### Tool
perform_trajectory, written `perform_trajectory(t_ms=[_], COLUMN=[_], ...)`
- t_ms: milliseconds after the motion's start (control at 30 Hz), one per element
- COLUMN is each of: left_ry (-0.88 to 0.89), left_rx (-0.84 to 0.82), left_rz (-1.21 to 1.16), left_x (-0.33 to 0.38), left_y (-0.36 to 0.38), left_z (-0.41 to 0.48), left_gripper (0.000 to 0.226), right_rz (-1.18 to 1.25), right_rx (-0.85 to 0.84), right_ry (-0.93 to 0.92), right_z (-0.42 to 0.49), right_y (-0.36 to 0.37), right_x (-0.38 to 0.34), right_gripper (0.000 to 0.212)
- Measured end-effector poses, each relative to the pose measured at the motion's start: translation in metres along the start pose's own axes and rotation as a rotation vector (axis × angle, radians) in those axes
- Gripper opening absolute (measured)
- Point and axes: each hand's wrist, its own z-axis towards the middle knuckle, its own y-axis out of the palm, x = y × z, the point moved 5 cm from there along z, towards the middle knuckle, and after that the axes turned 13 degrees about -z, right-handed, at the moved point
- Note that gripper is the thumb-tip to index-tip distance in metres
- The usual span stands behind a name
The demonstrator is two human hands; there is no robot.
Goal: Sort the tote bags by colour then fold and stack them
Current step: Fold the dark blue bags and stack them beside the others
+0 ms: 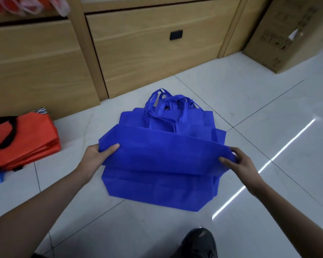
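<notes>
Blue tote bag (164, 151) lies on the blue pile (157, 190) on the floor (250, 108), its near half lifted: my left hand (97, 155) pinches the fold's left corner, thumb on top, and my right hand (239, 162) pinches the right corner. To fold well I'd carry both corners level toward the handles (168, 105) at the pile's far side, match the edges, then press the crease flat so the stack sits square. Orange stack (26, 138) lies left of the pile, well apart; the cardboard box (287, 34) far right beyond it has dark print too blurred to read, and I see no labels on the bags.
</notes>
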Motion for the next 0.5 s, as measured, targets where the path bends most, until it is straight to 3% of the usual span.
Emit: perform_trajectory(t_ms=[133,233,367,500], left_ry=[-0.069,-0.112,-0.141,-0.109], left_rx=[0.106,0.176,0.308,0.419], left_rz=[-0.059,-0.038,0.035,0.447], left_x=[-0.011,-0.028,-0.055,-0.064], left_y=[0.009,0.01,0.001,0.003], left_z=[0.017,0.03,0.049,0.059], left_gripper=[0.031,0.033,0.034,0.054], right_rz=[0.102,0.058,-0.035,-0.311], right_rx=[-0.037,-0.01,0.153,0.223], right_ry=[0.139,0.23,0.284,0.438], right_z=[0.008,0.025,0.059,0.079], right_y=[0.022,0.041,0.058,0.079], right_x=[0.037,0.058,0.06,0.067], right_gripper=[0.033,0.017,0.044,0.026])
